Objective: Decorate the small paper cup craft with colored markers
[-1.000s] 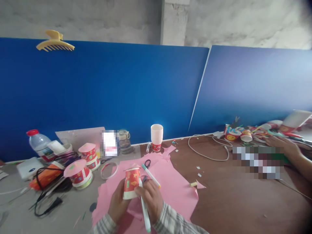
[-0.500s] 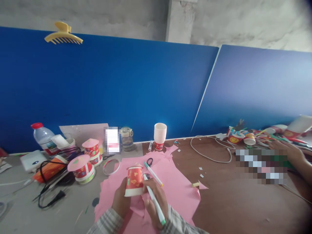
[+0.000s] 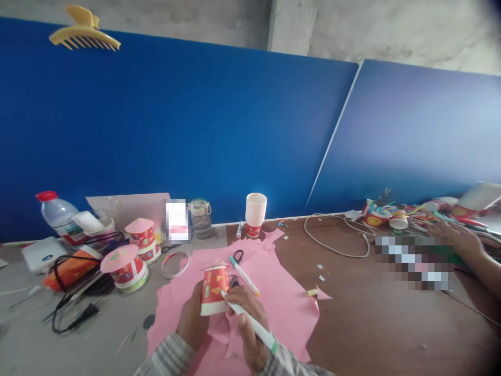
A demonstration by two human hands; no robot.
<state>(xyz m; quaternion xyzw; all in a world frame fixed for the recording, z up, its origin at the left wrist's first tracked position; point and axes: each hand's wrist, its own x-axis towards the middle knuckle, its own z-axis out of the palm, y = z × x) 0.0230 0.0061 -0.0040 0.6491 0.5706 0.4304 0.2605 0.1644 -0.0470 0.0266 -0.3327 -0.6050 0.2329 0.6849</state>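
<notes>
Behind: rough grey concrete wall (image 3: 176, 21) with a pillar (image 3: 291, 26) | Middle: blue partition (image 3: 176, 120), pale strip (image 3: 338, 125), second blue panel (image 3: 422, 141) washed paler by light at right | Front: grey tabletop (image 3: 90, 355) left, brown tabletop (image 3: 371, 324) right

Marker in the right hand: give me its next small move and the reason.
Probably a short stroke on the red cup with the marker: it is poised at the cup's side, the right hand holds it like a pen, and the left hand holds the cup.
</notes>
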